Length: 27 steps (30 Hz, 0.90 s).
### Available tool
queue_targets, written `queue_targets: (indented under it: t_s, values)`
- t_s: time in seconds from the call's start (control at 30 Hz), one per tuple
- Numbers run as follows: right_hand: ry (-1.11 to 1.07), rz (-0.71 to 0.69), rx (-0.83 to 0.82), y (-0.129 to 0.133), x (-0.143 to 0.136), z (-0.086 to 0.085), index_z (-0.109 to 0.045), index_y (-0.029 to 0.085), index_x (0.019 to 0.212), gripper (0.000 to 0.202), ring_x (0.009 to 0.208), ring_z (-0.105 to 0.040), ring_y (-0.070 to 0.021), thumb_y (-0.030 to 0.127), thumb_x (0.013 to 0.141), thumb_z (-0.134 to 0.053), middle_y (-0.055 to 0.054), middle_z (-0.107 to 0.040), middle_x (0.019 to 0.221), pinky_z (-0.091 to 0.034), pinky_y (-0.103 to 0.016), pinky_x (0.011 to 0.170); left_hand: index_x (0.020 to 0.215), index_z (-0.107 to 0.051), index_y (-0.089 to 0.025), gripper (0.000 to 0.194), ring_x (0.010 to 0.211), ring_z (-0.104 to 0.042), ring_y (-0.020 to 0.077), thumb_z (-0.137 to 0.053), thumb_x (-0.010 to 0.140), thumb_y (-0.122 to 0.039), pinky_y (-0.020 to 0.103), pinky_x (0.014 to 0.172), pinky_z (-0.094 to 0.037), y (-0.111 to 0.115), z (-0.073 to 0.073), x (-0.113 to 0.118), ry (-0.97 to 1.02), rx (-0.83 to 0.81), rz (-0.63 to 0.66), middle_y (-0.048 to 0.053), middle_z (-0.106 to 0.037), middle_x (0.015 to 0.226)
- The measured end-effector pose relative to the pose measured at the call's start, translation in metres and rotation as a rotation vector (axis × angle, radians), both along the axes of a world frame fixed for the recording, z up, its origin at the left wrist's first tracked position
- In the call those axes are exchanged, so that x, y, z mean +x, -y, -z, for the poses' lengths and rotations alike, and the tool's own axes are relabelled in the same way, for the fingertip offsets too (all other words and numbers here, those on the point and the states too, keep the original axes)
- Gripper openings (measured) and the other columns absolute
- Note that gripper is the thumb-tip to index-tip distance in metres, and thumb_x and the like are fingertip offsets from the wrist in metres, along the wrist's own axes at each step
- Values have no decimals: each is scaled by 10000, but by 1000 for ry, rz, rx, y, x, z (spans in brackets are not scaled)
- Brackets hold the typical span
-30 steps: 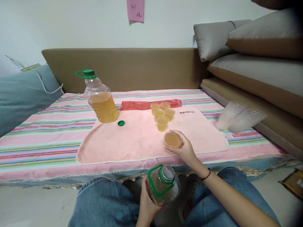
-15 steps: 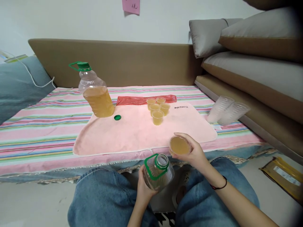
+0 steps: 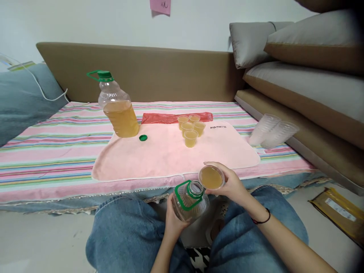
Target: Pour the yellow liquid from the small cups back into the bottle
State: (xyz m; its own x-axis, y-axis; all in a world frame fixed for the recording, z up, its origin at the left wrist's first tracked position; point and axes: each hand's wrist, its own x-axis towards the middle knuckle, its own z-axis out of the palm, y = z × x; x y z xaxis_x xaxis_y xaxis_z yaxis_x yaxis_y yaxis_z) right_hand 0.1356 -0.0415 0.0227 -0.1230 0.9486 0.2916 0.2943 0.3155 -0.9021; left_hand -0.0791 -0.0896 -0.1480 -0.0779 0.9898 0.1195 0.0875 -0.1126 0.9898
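Observation:
My left hand (image 3: pixel 174 220) is closed round a clear plastic bottle (image 3: pixel 199 208) with a green carrying ring and an uncapped mouth. It stands between my knees, tilted slightly. In my right hand (image 3: pixel 231 185) is a clear plastic cup (image 3: pixel 212 177) of yellowish-brown liquid, its rim right by the bottle's mouth; whether they touch I cannot tell. Several filled cups (image 3: pixel 190 138) stand grouped on the pink cloth (image 3: pixel 148 161). To their left lies a green bottle cap (image 3: pixel 143 138). Behind it a large capped bottle (image 3: pixel 122 117) holds similar liquid.
A folded red plastic bag (image 3: pixel 159 118) lies behind the cups. Two stacks of clear cups (image 3: pixel 265 131) lean at the right, beside piled cushions (image 3: pixel 298 81). On the floor at right is a yellow package (image 3: pixel 338 210). A striped sheet (image 3: pixel 57 151) covers the surface.
My right hand has moved the cup a little left, nearer the bottle's mouth. The bottle stays in my left hand with little movement. The whole view has shifted slightly.

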Motion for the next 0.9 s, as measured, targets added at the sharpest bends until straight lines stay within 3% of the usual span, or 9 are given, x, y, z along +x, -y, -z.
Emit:
queue_targets:
  t_s: [0.63, 0.9]
  values:
    - [104, -83, 28, -5, 0, -12, -672, 221, 1208, 693, 1119, -662, -299, 398, 587, -923, -99, -701, 1197, -576, -370, 896, 1323, -370, -179, 982, 1230, -593, 368, -856, 473, -261, 529, 1066, -462, 2, -3, -1, 36, -17, 28, 175, -591, 1292]
    - [228, -96, 114, -9, 3, -19, -682, 206, 1195, 641, 1111, -669, -295, 369, 616, -903, -94, -712, 1183, -548, -386, 961, 1314, -378, -190, 948, 1243, -590, 355, -837, 486, -229, 516, 1074, -455, 2, -5, 1, 93, -8, 32, 168, -588, 1301]
